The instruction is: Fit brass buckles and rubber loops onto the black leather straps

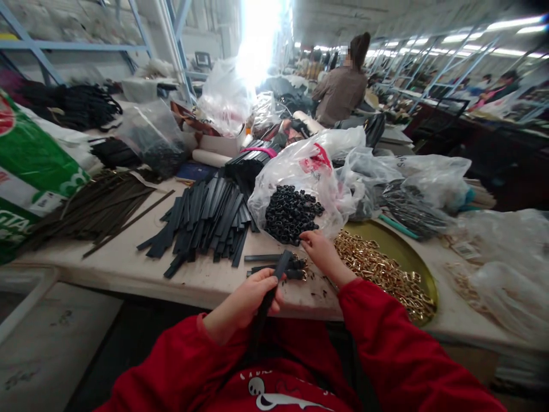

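My left hand is closed around a black strap near the table's front edge, its upper end sticking out past the thumb. My right hand reaches to the near edge of a heap of small black loops lying in an open clear plastic bag. Its fingertips are pinched at the heap, and whether a loop is between them is too small to tell. Just beyond my left hand lie several short straps with gold buckles. A pile of loose black straps spreads to the left.
A gold-coloured tray of metal buckles stands right of my right forearm. Brown strips and a green bag are at left. Plastic bags lie at right. A person stands beyond the table.
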A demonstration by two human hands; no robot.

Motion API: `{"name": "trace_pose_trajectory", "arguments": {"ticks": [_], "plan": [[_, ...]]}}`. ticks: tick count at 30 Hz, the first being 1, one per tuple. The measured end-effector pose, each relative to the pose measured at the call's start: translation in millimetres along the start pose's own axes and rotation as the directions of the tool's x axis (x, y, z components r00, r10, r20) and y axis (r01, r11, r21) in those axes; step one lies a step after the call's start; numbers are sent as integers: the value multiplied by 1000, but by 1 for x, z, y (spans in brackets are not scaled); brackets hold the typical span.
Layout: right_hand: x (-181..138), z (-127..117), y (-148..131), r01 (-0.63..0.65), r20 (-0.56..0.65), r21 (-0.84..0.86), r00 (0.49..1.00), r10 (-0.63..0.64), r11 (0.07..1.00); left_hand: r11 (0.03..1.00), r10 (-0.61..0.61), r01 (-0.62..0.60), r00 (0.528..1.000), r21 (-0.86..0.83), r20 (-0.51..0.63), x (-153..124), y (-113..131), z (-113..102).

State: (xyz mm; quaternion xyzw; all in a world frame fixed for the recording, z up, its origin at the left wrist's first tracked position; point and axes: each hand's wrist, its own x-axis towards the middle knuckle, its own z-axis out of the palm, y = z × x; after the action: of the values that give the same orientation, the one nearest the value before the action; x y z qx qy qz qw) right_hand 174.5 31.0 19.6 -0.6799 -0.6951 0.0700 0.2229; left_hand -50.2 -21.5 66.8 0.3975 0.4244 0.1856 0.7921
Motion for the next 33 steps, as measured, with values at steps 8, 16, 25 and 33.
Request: {"name": "trace_pose_trajectory", "arguments": {"ticks": [8,16,25,33], "plan": [[8,20,11,64,140,-46,989,-57,997,988,-77,75,997,-135,-6,9,3,1],[-6,12,-1,-283,212,453,955,207,845,998,-54,54,998,-11,-13,21,4,-2],[-47,-5,-45,-680,724,687,669,167,-256,686,358,-216,931,694,-64,28,-12,-9],[-67,-11,-52,-558,653,750,710,263,-356,576,463,-245,884,780,-65,6,-11,4]]}}
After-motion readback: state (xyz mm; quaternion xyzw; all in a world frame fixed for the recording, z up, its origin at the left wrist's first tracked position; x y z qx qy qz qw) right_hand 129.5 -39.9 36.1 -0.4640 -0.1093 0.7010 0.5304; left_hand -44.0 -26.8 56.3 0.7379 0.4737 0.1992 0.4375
